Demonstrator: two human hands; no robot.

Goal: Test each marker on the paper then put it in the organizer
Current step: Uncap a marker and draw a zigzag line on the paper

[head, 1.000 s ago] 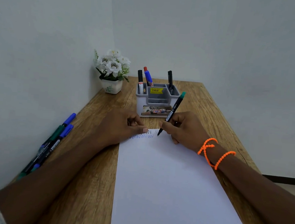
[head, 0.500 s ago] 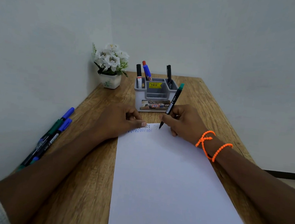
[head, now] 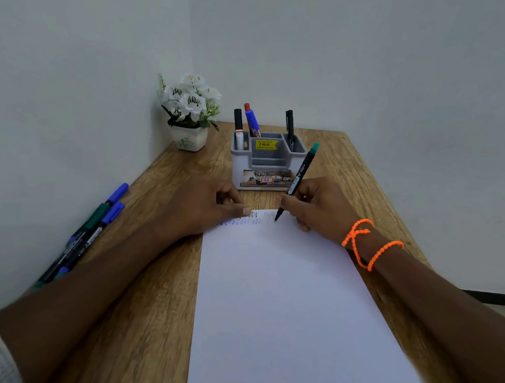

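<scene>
Right hand [head: 320,209] pinches the green-capped marker [head: 297,178] low on its barrel, tip touching the paper [head: 295,317] at its far edge; left hand [head: 210,206] presses the sheet, fingers loosely curled. Marker: light, rigid (best gripped near the tip). Since half a second ago, fresh strokes appear.

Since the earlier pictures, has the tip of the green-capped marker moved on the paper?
Yes, slightly. Against the organizer, the marker tip in the right hand went a little rightward along the paper top edge, away from the blue zigzag.
</scene>
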